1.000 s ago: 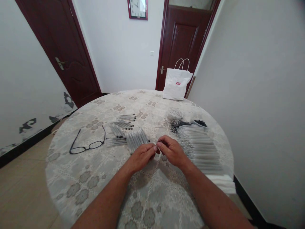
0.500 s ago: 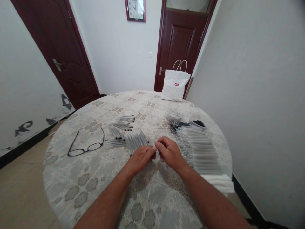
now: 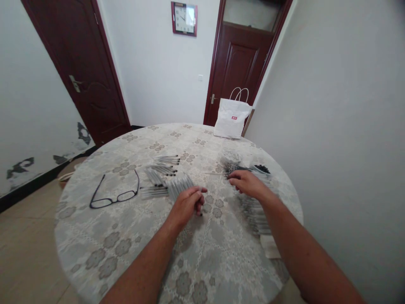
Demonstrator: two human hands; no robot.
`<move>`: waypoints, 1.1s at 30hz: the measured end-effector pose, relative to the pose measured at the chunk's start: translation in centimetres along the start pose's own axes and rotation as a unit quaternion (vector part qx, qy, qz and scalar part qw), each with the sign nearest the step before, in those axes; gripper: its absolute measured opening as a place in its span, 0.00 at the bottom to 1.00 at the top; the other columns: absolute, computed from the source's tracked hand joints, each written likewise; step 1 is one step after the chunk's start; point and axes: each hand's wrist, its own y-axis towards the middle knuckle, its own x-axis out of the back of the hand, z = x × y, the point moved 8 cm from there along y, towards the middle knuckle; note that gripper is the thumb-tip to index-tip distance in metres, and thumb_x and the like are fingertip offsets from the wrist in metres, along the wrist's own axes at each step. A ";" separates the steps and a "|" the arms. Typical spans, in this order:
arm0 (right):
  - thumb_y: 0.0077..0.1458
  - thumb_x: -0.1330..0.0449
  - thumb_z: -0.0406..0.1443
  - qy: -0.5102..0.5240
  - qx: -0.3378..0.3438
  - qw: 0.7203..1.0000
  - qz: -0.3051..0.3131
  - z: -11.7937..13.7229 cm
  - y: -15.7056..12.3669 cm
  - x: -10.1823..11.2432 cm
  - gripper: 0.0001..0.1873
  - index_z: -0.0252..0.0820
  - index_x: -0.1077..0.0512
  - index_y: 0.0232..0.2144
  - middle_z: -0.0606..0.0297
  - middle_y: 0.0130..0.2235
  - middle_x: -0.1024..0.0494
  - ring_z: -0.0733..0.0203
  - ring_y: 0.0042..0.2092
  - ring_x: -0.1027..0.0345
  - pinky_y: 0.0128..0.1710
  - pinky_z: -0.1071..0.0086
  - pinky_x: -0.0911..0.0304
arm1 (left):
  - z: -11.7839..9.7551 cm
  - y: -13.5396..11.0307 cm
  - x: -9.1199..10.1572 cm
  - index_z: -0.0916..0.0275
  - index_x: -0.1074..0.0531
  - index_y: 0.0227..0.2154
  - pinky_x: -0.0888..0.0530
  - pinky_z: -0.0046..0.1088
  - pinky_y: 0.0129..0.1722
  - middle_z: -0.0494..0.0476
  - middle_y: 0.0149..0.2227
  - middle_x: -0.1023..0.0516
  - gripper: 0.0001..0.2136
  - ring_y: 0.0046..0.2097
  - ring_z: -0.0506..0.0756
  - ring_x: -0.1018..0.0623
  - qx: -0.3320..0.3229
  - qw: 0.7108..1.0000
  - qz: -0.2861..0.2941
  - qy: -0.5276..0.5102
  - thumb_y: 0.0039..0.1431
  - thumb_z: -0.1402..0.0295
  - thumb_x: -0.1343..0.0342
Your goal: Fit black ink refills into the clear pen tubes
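Note:
My left hand [image 3: 190, 202] is above the table beside a heap of grey translucent pen tubes [image 3: 179, 185]. Its fingers are curled, and a dark tip [image 3: 200, 214] pokes out beneath them, apparently the end of a slim pen tube mostly hidden in the hand. My right hand [image 3: 247, 182], a little blurred, reaches over the right side with thumb and fingers slightly apart and nothing visible between them. Just beyond its fingertips lies a pile of small dark pen parts [image 3: 232, 168]. Partly covered by that hand and forearm is a large stack of clear tubes [image 3: 256, 215].
Black-framed glasses [image 3: 115, 198] lie at the left, and more dark-ended tubes [image 3: 166, 159] behind the heap. Crumpled clear plastic [image 3: 230, 155] and black caps [image 3: 262, 169] sit at the right. A white paper bag [image 3: 233, 118] stands at the far edge of the patterned round table [image 3: 126, 236].
My hands, together at the fingertips before, have parted. The right one has moved right and away from me to the dark parts; the left stays near the tube heap. The view has tilted slightly up.

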 end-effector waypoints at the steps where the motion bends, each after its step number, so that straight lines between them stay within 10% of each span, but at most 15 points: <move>1: 0.55 0.41 0.37 -0.028 -0.009 0.999 -0.019 -0.4 1.0 1.1 0.13 0.38 0.21 0.41 0.65 0.27 0.22 0.63 0.25 0.31 0.25 0.72 0.38 | -0.1 0.0 0.2 0.64 0.24 0.45 0.30 0.27 0.27 0.54 0.30 0.24 0.17 0.26 0.50 0.27 -0.005 1.000 -0.006 -0.004 0.59 0.58 0.44; 9: 0.60 0.46 0.35 -0.114 -0.023 0.958 -0.261 0.1 6.5 7.5 0.26 0.34 0.31 0.59 0.49 0.51 0.21 0.60 0.38 0.25 0.47 0.64 0.33 | -0.4 0.2 1.1 0.61 0.32 0.45 0.28 0.26 0.28 0.60 0.41 0.18 0.14 0.33 0.53 0.22 -0.029 0.998 -0.058 -0.007 0.62 0.58 0.44; 13: 0.61 0.48 0.37 -0.074 0.046 0.955 -0.284 2.0 2.9 3.5 0.19 0.36 0.23 0.49 0.53 0.47 0.19 0.56 0.41 0.25 0.47 0.64 0.34 | -0.5 0.2 1.5 0.60 0.32 0.39 0.22 0.31 0.32 0.57 0.37 0.21 0.13 0.37 0.56 0.21 -0.041 0.993 -0.100 -0.047 0.58 0.58 0.40; 20: 0.64 0.41 0.39 -0.020 0.229 0.971 -0.062 7.7 -3.4 -9.2 0.09 0.42 0.23 0.41 0.64 0.35 0.20 0.63 0.33 0.30 0.37 0.70 0.38 | -0.4 0.1 2.5 0.61 0.31 0.39 0.22 0.29 0.36 0.53 0.35 0.24 0.12 0.38 0.54 0.21 -0.062 0.986 -0.151 -0.029 0.58 0.60 0.40; 27: 0.67 0.43 0.37 -0.121 0.258 0.957 -0.052 6.3 -2.5 -9.8 0.07 0.42 0.26 0.43 0.62 0.39 0.23 0.60 0.41 0.30 0.42 0.69 0.38 | -0.5 -0.3 3.7 0.59 0.28 0.47 0.22 0.29 0.33 0.55 0.37 0.22 0.15 0.36 0.54 0.20 -0.049 0.977 -0.207 -0.021 0.60 0.60 0.41; 33: 0.68 0.46 0.33 -0.297 0.114 0.935 -0.154 1.7 0.7 -8.4 0.10 0.41 0.25 0.44 0.57 0.45 0.24 0.57 0.47 0.31 0.48 0.69 0.39 | -0.6 -0.7 6.4 0.62 0.25 0.39 0.21 0.29 0.30 0.56 0.36 0.22 0.14 0.36 0.55 0.21 -0.067 0.948 -0.302 -0.074 0.56 0.57 0.38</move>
